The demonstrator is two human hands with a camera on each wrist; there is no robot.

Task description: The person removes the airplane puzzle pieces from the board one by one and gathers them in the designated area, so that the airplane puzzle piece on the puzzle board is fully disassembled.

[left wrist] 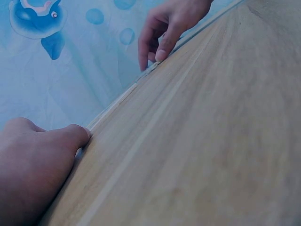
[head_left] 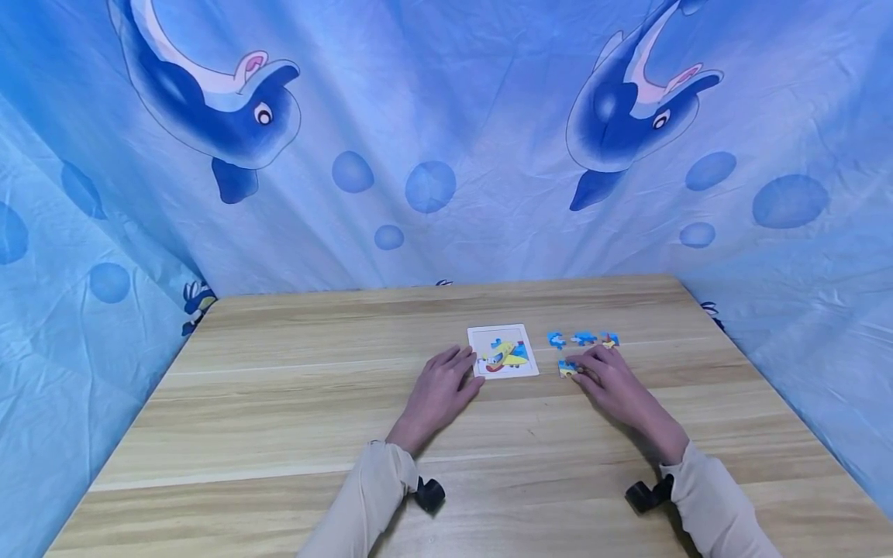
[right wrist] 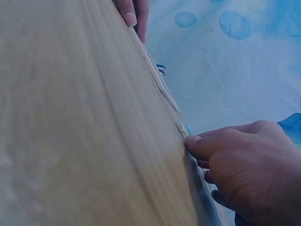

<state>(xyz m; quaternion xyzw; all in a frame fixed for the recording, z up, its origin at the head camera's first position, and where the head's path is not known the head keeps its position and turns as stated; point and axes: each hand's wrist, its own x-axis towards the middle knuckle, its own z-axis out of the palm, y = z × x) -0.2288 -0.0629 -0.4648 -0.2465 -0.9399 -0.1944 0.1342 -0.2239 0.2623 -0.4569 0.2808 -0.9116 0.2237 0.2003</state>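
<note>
A square white-framed jigsaw board (head_left: 533, 367) lies flat on the table, a yellow plane partly filled in inside it. My left hand (head_left: 438, 390) rests at the board's left side, fingertips on its frame and thumb at the near left corner. To the right, my right hand (head_left: 617, 390) pinches a blue and yellow puzzle piece (head_left: 567, 369) between thumb and fingers, low over the wood. In the right wrist view that puzzle piece (right wrist: 181, 127) shows at the thumb tip. Three loose pieces lie beyond this hand: a blue one (head_left: 556, 339), another blue one (head_left: 584, 339) and a blue-red one (head_left: 610, 339).
The wooden table (head_left: 279, 403) runs back to a blue curtain (head_left: 377, 101) printed with dolphins and bubbles. A black wrist camera (head_left: 429, 495) sits at the left cuff and another black wrist camera (head_left: 643, 496) at the right.
</note>
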